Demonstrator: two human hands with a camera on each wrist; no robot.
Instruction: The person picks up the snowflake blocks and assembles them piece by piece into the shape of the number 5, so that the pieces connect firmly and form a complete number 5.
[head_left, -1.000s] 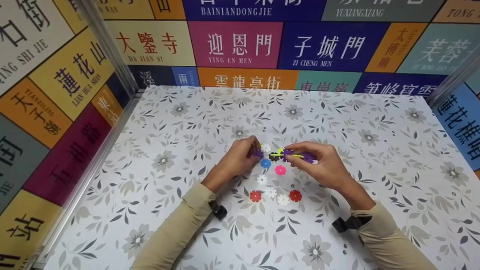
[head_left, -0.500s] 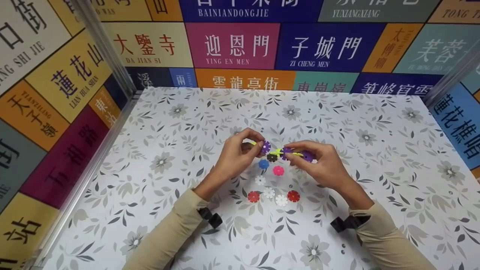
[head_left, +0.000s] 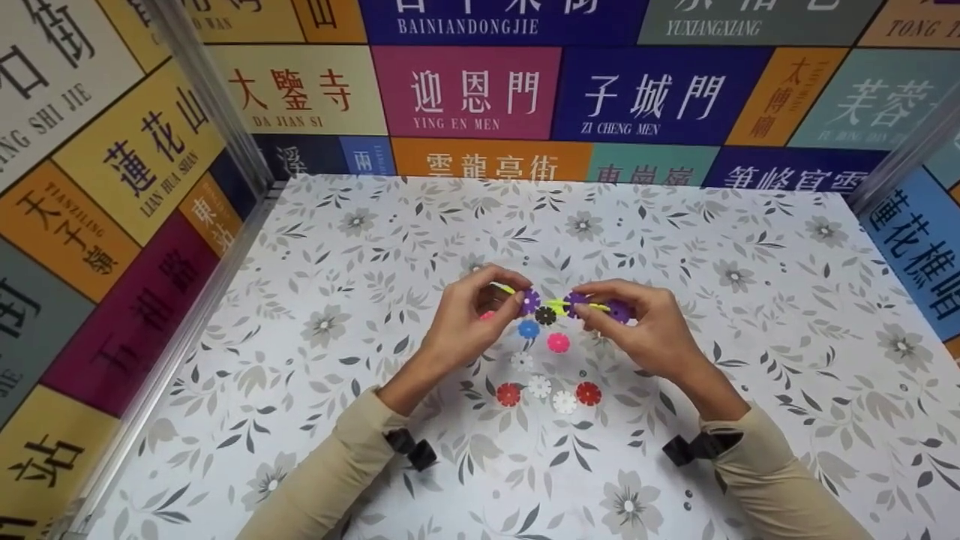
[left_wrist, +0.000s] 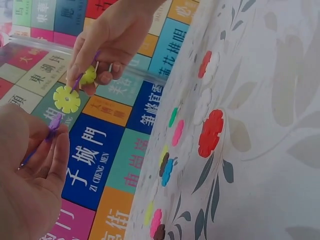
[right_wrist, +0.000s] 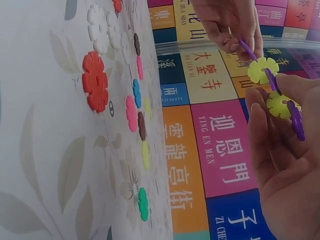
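My left hand [head_left: 465, 319] pinches a purple notched snowflake disc [head_left: 530, 301] between thumb and fingertips. A bit of yellow-green [head_left: 504, 288] shows behind those fingers. My right hand [head_left: 645, 319] pinches a short chain of interlocked discs, yellow and purple in turn. In the right wrist view the chain has a yellow end disc [right_wrist: 263, 70], then a purple disc [right_wrist: 272, 81], another yellow disc [right_wrist: 281, 105] and a purple disc [right_wrist: 296, 121]. The left hand's purple disc [right_wrist: 246, 49] is close to the yellow end disc; whether they touch I cannot tell.
Several loose discs lie on the flower-patterned table [head_left: 375, 360] below the hands: blue [head_left: 529, 328], pink [head_left: 558, 343], black [head_left: 545, 316], white [head_left: 539, 386] and red [head_left: 508, 394]. A green disc [right_wrist: 143, 204] shows too. Printed panels [head_left: 465, 94] stand behind and at the left.
My left hand has shifted slightly left, and its purple disc has turned its face more toward the head camera. The right hand stays nearly still with the chain.
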